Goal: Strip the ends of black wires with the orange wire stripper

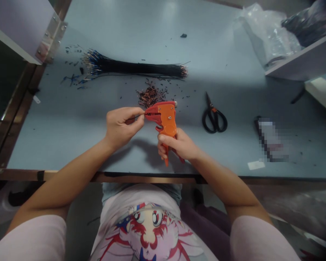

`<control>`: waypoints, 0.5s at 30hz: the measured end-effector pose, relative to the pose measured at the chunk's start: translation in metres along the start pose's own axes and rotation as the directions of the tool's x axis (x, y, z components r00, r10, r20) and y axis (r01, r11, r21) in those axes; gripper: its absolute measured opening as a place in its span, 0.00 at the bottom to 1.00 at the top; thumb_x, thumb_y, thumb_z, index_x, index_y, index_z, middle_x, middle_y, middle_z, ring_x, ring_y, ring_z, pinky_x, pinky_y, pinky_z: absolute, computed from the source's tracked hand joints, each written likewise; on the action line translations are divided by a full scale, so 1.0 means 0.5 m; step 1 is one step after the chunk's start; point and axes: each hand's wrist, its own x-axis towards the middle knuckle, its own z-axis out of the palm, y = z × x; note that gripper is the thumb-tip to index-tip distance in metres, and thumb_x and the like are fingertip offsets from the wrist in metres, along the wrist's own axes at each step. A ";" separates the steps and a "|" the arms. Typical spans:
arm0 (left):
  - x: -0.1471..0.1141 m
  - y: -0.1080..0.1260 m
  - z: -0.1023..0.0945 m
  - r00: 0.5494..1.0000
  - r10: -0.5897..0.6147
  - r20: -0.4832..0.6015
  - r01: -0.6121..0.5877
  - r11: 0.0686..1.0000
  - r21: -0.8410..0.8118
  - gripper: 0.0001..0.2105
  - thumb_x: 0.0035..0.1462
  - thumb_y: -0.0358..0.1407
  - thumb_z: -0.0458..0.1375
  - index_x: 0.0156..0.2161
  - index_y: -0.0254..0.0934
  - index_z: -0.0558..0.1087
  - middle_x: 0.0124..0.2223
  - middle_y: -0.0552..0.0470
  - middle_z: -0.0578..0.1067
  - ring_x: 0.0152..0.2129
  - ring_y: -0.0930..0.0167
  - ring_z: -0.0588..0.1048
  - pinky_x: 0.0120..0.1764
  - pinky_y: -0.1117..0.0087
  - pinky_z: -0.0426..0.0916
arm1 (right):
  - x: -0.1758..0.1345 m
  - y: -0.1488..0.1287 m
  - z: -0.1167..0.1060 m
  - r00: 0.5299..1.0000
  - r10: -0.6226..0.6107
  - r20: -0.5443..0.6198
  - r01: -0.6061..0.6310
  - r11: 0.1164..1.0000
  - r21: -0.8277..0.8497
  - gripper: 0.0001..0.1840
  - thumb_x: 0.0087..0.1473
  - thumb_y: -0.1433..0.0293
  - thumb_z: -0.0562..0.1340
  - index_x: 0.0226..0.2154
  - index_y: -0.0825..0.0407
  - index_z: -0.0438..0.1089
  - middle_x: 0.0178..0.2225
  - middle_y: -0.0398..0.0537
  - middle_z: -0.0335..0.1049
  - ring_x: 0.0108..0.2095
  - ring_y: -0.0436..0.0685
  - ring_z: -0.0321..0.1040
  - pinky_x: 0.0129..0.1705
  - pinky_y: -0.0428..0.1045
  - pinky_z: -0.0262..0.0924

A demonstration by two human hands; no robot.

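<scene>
My right hand [176, 145] is wrapped round the handles of an orange and red wire stripper [167, 119], whose jaws point left. Between the thumb and fingers of my left hand [125, 125] is pinched a thin black wire [137, 116], and its end reaches the stripper's jaws. Just beyond the tool lies a pile of copper and black wire scraps [149, 96]. Farther back a long bundle of black wires [141, 69] rests crosswise, with blue and metal ends at the left and bare copper ends at the right.
Black-handled scissors [214, 119] lie right of the stripper on the grey-blue table [97, 98]. Farther right are a pixelated phone-like object [271, 139] and a white paper slip [256, 165]. Clear plastic bags [271, 32] sit at the back right. Panels [19, 25] rise at both sides.
</scene>
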 end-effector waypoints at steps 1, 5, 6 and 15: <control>0.000 0.000 0.000 1.000 -0.012 0.009 0.012 1.000 0.007 0.05 0.49 0.32 0.58 0.27 0.40 0.76 0.21 0.58 0.73 0.16 0.78 0.64 0.22 0.75 0.58 | 0.000 0.000 0.000 1.000 0.004 -0.004 -0.004 1.000 0.001 0.18 0.55 0.59 0.63 0.23 0.54 0.62 0.17 0.40 0.63 0.17 0.48 0.64 0.21 0.46 0.66; 0.002 -0.001 -0.002 0.999 -0.028 0.031 0.028 0.999 0.019 0.05 0.50 0.32 0.58 0.27 0.41 0.76 0.20 0.58 0.73 0.16 0.78 0.64 0.22 0.74 0.58 | 0.000 0.000 0.001 1.000 0.021 -0.017 -0.020 1.000 0.012 0.18 0.54 0.59 0.63 0.22 0.55 0.62 0.17 0.40 0.63 0.17 0.48 0.64 0.21 0.45 0.66; 0.002 -0.002 -0.002 0.999 -0.027 0.032 0.027 0.999 0.019 0.05 0.50 0.32 0.58 0.27 0.41 0.76 0.20 0.58 0.73 0.16 0.78 0.65 0.22 0.74 0.58 | 0.000 0.000 0.001 1.000 0.023 -0.021 -0.023 1.000 0.016 0.19 0.54 0.59 0.63 0.22 0.55 0.62 0.17 0.40 0.63 0.17 0.48 0.64 0.20 0.45 0.65; 0.006 -0.006 -0.004 0.999 0.011 0.049 -0.010 1.000 -0.003 0.05 0.49 0.31 0.58 0.26 0.40 0.75 0.18 0.59 0.70 0.15 0.78 0.64 0.22 0.74 0.57 | 0.001 -0.002 0.005 0.999 0.028 -0.025 -0.027 0.998 0.050 0.19 0.53 0.60 0.64 0.21 0.55 0.61 0.16 0.39 0.61 0.16 0.48 0.63 0.20 0.45 0.63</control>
